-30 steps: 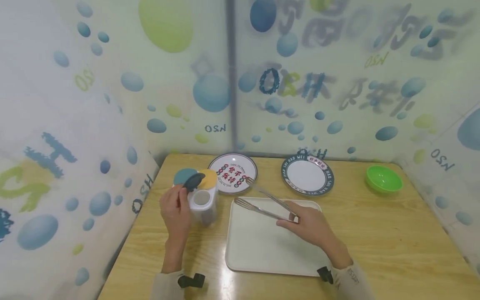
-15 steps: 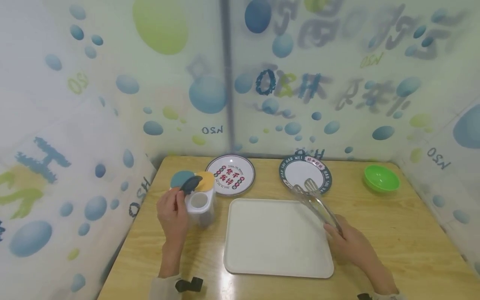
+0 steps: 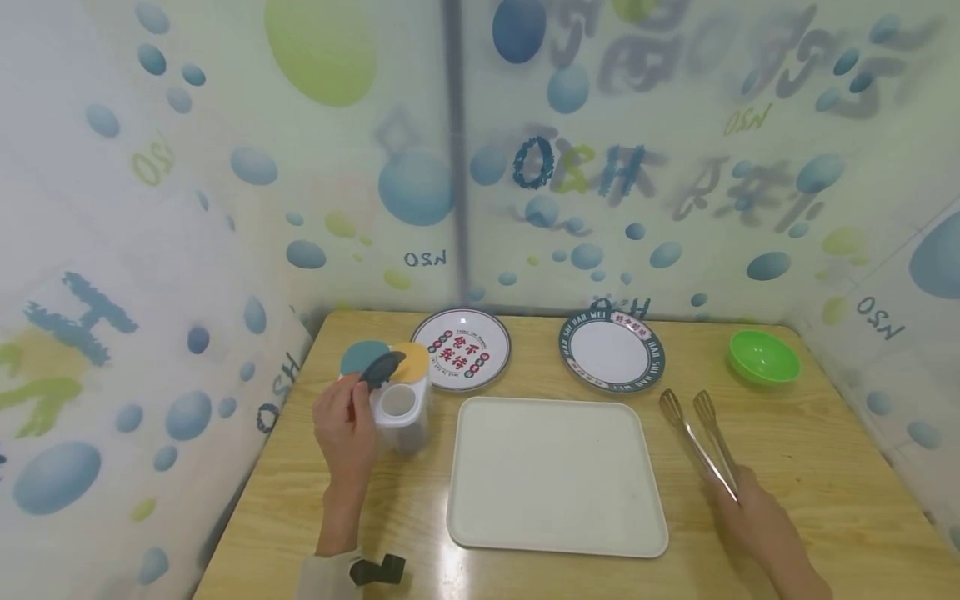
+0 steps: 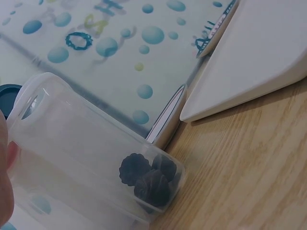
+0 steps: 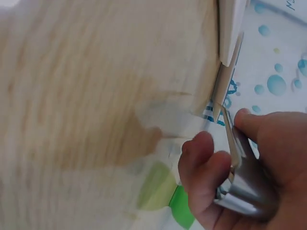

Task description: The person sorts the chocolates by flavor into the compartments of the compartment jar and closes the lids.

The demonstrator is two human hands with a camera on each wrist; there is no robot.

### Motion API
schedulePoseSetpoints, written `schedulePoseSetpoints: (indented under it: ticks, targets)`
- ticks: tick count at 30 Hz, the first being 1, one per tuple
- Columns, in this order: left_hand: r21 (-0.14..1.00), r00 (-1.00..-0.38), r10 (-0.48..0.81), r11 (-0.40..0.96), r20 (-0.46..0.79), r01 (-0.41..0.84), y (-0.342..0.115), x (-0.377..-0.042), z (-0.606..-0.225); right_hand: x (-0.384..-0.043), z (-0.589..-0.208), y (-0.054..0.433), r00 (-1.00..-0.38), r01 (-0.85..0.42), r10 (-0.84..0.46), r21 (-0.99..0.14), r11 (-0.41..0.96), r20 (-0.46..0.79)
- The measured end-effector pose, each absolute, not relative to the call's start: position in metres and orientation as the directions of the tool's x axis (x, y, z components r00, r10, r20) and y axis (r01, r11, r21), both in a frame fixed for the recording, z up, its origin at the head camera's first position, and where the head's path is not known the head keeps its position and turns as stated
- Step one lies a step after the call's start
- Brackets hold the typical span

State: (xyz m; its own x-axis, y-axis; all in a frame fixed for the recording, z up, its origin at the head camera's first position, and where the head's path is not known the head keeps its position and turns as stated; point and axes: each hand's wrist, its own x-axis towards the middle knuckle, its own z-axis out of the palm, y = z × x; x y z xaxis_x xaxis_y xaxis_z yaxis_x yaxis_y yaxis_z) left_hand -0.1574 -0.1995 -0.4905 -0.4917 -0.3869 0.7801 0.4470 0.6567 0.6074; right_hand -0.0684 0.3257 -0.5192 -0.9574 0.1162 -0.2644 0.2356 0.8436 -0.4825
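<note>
My left hand (image 3: 345, 429) pinches the raised dark lid (image 3: 382, 369) of a white and clear storage box (image 3: 405, 425), which has a teal and a yellow lid behind. The front opening under the dark lid is uncovered. In the left wrist view, dark ridged pieces (image 4: 151, 184) lie at the bottom of the clear container (image 4: 86, 139). To the right of the cream tray (image 3: 555, 479), my right hand (image 3: 757, 517) holds metal tongs (image 3: 705, 450), their slotted tips apart with nothing between them. In the right wrist view, fingers and thumb are around the tongs (image 5: 249, 191).
Behind the tray stand a white plate with red lettering (image 3: 461, 350) and a dark-rimmed plate (image 3: 611, 350). A green bowl (image 3: 763, 357) sits at the back right of the wooden table (image 3: 832, 475). Printed walls (image 3: 360, 200) enclose the left, back and right sides.
My right hand has carried the tongs from above the tray to the table's right side, past the tray's edge. The left hand still holds the dark lid up.
</note>
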Motion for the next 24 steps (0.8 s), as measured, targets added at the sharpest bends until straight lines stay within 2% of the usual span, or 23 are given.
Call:
schedulePoseSetpoints:
  ticks: [7,11,18,24]
  targets:
    - [0.599,-0.493,-0.376,0.664,0.785,0.448,-0.201,-0.157,-0.489,-0.061,-0.513,0.314,-0.918,0.307,0.155,-0.405,0.861,-0.366]
    - [0.597,-0.492,-0.373,0.661,0.787,0.455,-0.201,-0.158,-0.489,-0.060,-0.512,0.311,-0.903,0.308,0.163,-0.335,0.891,-0.398]
    - [0.616,-0.519,-0.374,0.652,0.769,0.443,-0.201,-0.158,-0.488,-0.059,-0.509,0.311,-0.901,0.293,0.155,-0.306,0.906,-0.404]
    - [0.609,-0.510,-0.367,0.642,0.778,0.466,-0.202,-0.158,-0.486,-0.064,-0.504,0.314,-0.902,0.290,0.162,-0.284,0.914,-0.401]
